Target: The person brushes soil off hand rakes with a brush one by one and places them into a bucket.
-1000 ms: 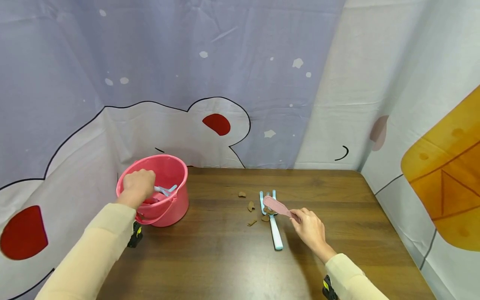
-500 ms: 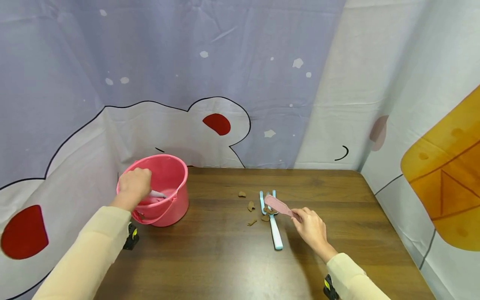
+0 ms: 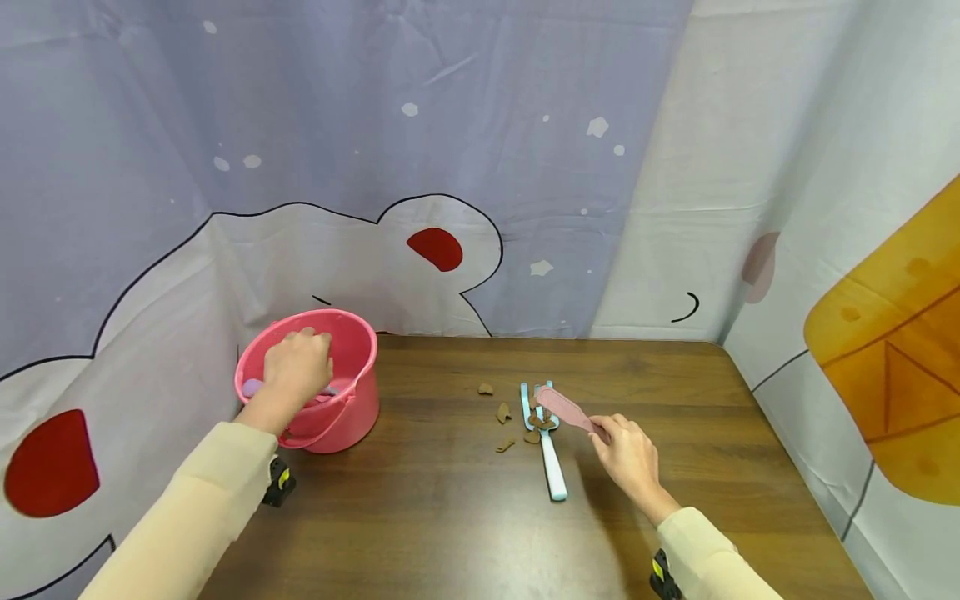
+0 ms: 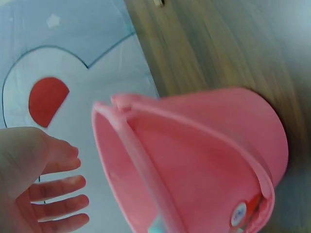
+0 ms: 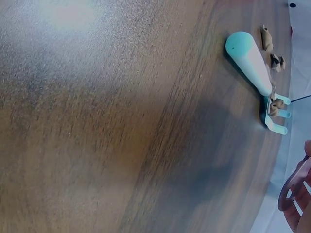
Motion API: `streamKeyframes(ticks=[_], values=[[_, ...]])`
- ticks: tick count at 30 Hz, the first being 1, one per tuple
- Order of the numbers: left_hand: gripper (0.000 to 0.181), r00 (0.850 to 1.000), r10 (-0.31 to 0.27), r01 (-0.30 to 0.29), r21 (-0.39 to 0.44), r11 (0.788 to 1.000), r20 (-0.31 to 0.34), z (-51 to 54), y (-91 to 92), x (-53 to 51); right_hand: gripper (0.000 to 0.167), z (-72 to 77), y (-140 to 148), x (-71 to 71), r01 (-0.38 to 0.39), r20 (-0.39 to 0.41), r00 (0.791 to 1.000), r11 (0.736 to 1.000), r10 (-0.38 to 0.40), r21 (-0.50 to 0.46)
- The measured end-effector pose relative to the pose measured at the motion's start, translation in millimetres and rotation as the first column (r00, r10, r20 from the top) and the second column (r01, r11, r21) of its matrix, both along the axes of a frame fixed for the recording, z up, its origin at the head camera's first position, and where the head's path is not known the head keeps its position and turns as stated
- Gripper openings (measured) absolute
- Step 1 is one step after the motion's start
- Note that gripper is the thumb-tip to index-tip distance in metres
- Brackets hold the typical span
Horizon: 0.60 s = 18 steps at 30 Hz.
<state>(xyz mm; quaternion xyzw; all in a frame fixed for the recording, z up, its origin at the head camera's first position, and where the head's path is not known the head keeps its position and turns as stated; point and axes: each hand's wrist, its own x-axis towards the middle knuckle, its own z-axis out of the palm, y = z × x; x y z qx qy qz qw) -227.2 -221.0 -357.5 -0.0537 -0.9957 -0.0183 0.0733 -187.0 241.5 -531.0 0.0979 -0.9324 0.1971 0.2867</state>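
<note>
Over the mouth of a pink bucket [image 3: 362, 404], my left hand [image 3: 296, 367] is held with its fingers loosely extended; nothing shows in its grasp in the left wrist view. Inside the bucket, a purple rounded end [image 3: 252, 387] shows left of the wrist, and other contents are mostly hidden. My right hand [image 3: 628, 457] pinches the narrow end of a pink flat paddle-shaped tool [image 3: 564, 408]. The tool's wide end is above a light-blue three-pronged hand fork [image 3: 553, 471] with a white handle, lying on the table. Brown, curled pieces [image 3: 503, 412] lie on and beside the prongs.
A brown wooden table [image 3: 435, 517] carries everything. Printed curtain [image 3: 525, 167] hangs behind it and along both sides. The bucket stands at the table's back left, near the cloth, with its handle [image 4: 209, 128] folded down.
My left hand shifts left, then right over the bucket; a light-blue and white tool by its fingers drops from sight and a purple end appears. My right hand edges slightly right with the pink tool.
</note>
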Motion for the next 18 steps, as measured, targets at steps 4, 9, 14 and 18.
streamKeyframes(ticks=[4,9,14,18], values=[[0.034,0.997,-0.055,0.055,-0.004,0.998,-0.06,-4.4,15.6,1.6,0.025,0.3,3.3,0.3,0.012,-0.005,1.0,1.0,-0.012,-0.006],[0.034,0.987,-0.122,0.12,-0.024,0.993,-0.107,-11.9,36.8,2.0,0.024,0.2,6.1,-0.3,0.015,-0.012,1.0,1.0,-0.015,-0.008],[0.032,0.976,-0.168,0.165,-0.03,0.986,-0.137,-19.1,62.4,2.6,0.023,0.6,8.7,-0.9,0.027,-0.016,0.999,1.0,-0.028,-0.008],[0.033,0.965,-0.202,0.203,-0.014,0.979,-0.168,-29.9,84.6,2.5,0.022,1.2,11.1,-1.2,0.042,-0.006,0.999,0.999,-0.043,-0.009]])
